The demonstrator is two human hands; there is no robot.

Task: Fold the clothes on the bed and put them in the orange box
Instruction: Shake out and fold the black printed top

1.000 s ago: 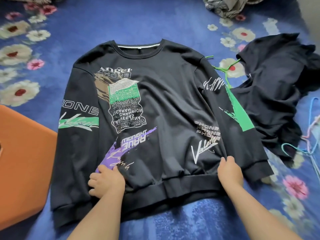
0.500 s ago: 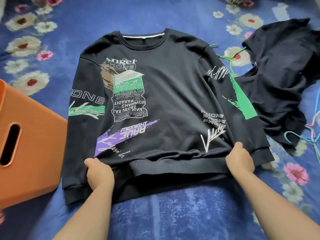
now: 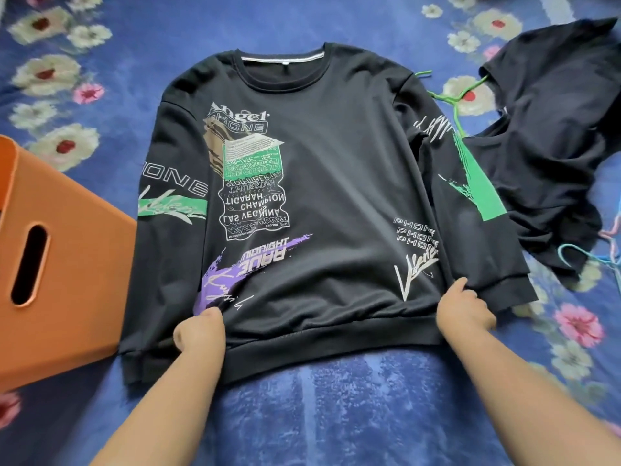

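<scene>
A black sweatshirt [image 3: 339, 169] with white, green and purple prints lies front-up and spread flat on the bed, collar away from me, both sleeves down along its sides. My left hand [image 3: 199, 332] grips the hem at the lower left, fingers curled under the cloth. At the lower right of the hem, by the sleeve cuff, my right hand [image 3: 465, 306] grips the fabric. The orange box [image 3: 67, 284] stands at the left, touching the left sleeve, a slot handle in its side.
The bed has a blue flowered cover [image 3: 111, 45]. A second black garment [image 3: 551, 139] lies crumpled at the right. A green hanger [image 3: 453, 95] pokes out between the two garments, and light blue and pink hangers [image 3: 601, 257] lie at the right edge.
Both hands moved from lying on the lower front to gripping the hem, then drew it toward me. The crumpled hem is now straight and the body smoother.
</scene>
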